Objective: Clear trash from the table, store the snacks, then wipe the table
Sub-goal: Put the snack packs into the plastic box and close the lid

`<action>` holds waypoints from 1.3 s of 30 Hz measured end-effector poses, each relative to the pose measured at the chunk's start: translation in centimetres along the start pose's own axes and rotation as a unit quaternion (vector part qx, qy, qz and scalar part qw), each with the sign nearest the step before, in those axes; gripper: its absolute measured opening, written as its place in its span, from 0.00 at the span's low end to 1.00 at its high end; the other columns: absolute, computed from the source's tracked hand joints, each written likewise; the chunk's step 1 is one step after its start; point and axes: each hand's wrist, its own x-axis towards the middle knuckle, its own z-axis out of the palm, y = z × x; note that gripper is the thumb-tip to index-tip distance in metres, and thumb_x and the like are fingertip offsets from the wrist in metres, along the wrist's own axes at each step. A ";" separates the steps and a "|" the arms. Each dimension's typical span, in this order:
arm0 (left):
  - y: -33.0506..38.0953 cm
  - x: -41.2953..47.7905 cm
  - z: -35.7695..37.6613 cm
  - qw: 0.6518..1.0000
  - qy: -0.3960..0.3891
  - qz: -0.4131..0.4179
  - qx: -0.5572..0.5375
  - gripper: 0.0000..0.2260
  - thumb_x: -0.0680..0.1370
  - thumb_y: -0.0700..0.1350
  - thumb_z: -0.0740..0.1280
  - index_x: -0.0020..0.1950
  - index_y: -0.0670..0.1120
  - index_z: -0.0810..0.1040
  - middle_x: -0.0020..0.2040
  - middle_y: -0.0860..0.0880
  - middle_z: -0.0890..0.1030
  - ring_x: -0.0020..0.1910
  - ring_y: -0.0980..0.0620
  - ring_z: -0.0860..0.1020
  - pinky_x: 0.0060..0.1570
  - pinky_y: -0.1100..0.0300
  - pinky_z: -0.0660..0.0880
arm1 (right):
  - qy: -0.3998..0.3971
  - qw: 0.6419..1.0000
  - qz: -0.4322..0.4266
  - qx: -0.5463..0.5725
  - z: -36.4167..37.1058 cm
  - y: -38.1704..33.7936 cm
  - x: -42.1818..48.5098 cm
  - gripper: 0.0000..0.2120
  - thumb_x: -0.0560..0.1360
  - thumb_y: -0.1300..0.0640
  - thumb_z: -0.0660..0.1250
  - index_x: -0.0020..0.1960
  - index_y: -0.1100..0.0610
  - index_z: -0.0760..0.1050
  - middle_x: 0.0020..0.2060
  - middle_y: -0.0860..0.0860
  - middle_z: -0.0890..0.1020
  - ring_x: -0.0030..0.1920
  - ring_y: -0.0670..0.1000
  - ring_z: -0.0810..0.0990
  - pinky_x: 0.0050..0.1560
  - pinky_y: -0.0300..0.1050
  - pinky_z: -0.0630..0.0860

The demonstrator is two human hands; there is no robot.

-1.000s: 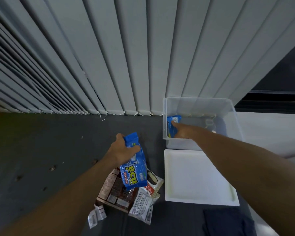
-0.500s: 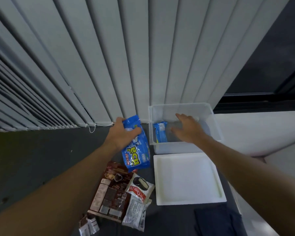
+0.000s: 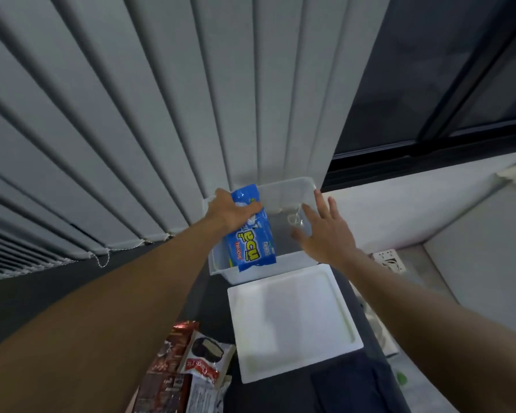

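My left hand [image 3: 231, 213] grips the top of a blue snack pack [image 3: 251, 234] and holds it over the left side of a clear plastic bin [image 3: 298, 189] at the table's far edge. My right hand [image 3: 325, 231] hovers over the bin's right side, fingers spread, holding nothing. The small blue packet that lay in the bin is hidden behind the blue pack. Near me on the dark table lie a brown chocolate box [image 3: 167, 368], a red-and-white choco pie packet [image 3: 206, 359] and a white wrapper [image 3: 206, 397].
The bin's white lid [image 3: 292, 320] lies flat just in front of the bin. A dark blue cloth [image 3: 355, 389] lies at the near right. Vertical blinds [image 3: 161, 114] hang behind the table. A white ledge with a wall socket [image 3: 389, 259] runs to the right.
My left hand carried the blue pack rightward from over the table to over the bin. My right hand let go of the small blue packet and drew back to the bin's right side.
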 end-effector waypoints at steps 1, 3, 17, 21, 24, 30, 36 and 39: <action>0.2 0.8 0.7 1.000 0.003 -0.012 -0.008 0.31 0.71 0.58 0.77 0.62 0.44 0.66 0.53 0.46 0.81 0.42 0.50 0.82 0.40 0.55 0.79 | 0.006 1.000 0.001 -0.002 0.1 0.1 0.0 0.36 0.77 0.32 0.56 0.79 0.47 0.53 0.81 0.51 0.41 0.79 0.62 0.42 0.75 0.59 0.57; 0.6 2.2 2.0 1.000 0.011 -0.024 -0.007 0.34 0.69 0.60 0.78 0.63 0.42 0.68 0.55 0.44 0.81 0.47 0.46 0.82 0.47 0.52 0.81 | 0.015 1.000 0.004 -0.003 0.4 0.1 -0.1 0.36 0.77 0.31 0.56 0.79 0.47 0.53 0.81 0.51 0.41 0.79 0.61 0.42 0.75 0.59 0.58; -3.6 4.3 6.1 0.906 -0.086 0.182 0.373 0.48 0.72 0.65 0.72 0.81 0.44 0.53 0.79 0.44 0.60 0.76 0.41 0.62 0.72 0.45 0.66 | 0.038 0.999 0.015 0.001 0.4 -0.2 -0.3 0.35 0.76 0.31 0.56 0.78 0.46 0.56 0.81 0.49 0.42 0.80 0.60 0.43 0.73 0.59 0.62; -5.5 5.2 6.7 0.834 -0.186 0.171 0.491 0.48 0.74 0.66 0.68 0.83 0.48 0.46 0.83 0.47 0.49 0.81 0.45 0.51 0.77 0.44 0.57 | 0.036 0.999 0.015 0.002 0.3 -0.2 -0.4 0.35 0.77 0.31 0.55 0.78 0.46 0.56 0.80 0.48 0.41 0.80 0.60 0.41 0.73 0.60 0.62; -6.6 5.4 6.8 0.832 -0.152 0.187 0.500 0.39 0.73 0.63 0.71 0.77 0.49 0.59 0.76 0.48 0.62 0.76 0.45 0.61 0.71 0.43 0.65 | 0.038 0.999 0.014 -0.005 0.4 -0.1 -0.4 0.35 0.77 0.31 0.54 0.78 0.45 0.55 0.80 0.48 0.40 0.80 0.60 0.41 0.73 0.60 0.62; -7.0 5.5 6.1 0.823 -0.141 0.178 0.521 0.38 0.74 0.64 0.70 0.77 0.50 0.60 0.78 0.50 0.62 0.77 0.47 0.61 0.72 0.44 0.62 | 0.043 0.999 0.019 -0.015 0.6 -0.1 -0.3 0.35 0.76 0.30 0.53 0.78 0.45 0.56 0.80 0.47 0.40 0.80 0.59 0.41 0.73 0.60 0.63; -7.1 5.1 5.5 0.830 -0.169 0.165 0.506 0.42 0.77 0.63 0.67 0.83 0.50 0.48 0.83 0.47 0.45 0.82 0.43 0.49 0.78 0.42 0.54 | 0.035 0.999 0.017 -0.024 0.7 0.1 -0.2 0.34 0.77 0.31 0.54 0.78 0.45 0.57 0.80 0.48 0.41 0.80 0.60 0.43 0.71 0.60 0.65; -6.1 3.5 4.4 0.856 -0.151 0.189 0.456 0.35 0.81 0.56 0.65 0.83 0.49 0.53 0.83 0.46 0.50 0.81 0.44 0.54 0.77 0.46 0.58 | 0.029 0.999 0.018 -0.027 0.5 -0.2 -0.2 0.34 0.77 0.33 0.57 0.78 0.46 0.56 0.81 0.49 0.43 0.79 0.63 0.46 0.70 0.63 0.65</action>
